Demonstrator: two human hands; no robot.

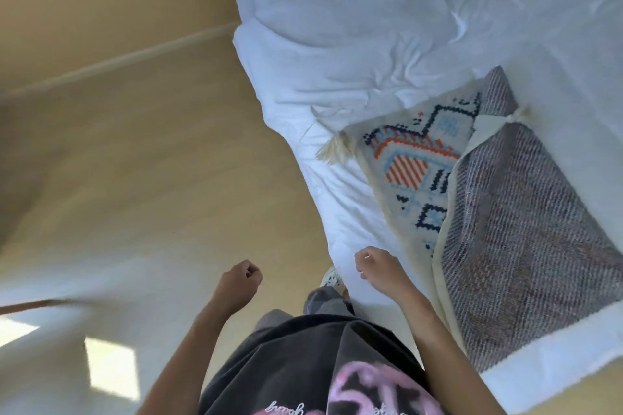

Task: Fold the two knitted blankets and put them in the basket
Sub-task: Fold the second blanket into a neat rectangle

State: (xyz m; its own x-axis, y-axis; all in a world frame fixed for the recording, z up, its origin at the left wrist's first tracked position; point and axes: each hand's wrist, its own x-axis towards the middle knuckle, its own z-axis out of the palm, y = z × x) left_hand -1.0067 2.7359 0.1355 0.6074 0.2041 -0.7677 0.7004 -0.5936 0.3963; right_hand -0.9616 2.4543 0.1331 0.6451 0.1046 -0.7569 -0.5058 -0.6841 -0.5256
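Two hands, both empty. The left hand (240, 280) is curled into a loose fist with the fingers tucked under, raised in front of the body over the bare floor (161, 178); it touches nothing. The right hand (379, 266) is likewise loosely closed, knuckles up, holding nothing; it hangs over the near edge of the bed (371, 27), just beside the blanket, with no visible contact with the cloth, though whether it brushes the sheet below cannot be told.

One knitted blanket (418, 162), cream with a pattern in navy, orange-red and pale blue, lies flat on the white sheet at the bed's near side. A pale tassel (333, 150) marks its corner towards the floor. Part of it is turned over on itself, so that the reverse side (526, 222), a grey-purple twill with a cream border, covers the patterned face on the right. A second tassel (517, 114) sits at the top of the turned-over part. Whether this is one blanket or two laid together cannot be told.

One white bed sheet, creased, covers the rest of the bed.

One dark T-shirt (303, 364) with pink print fills the bottom of the view, grey trousers (323, 300) and a pale shoe (332, 278) below it, beside the bed.
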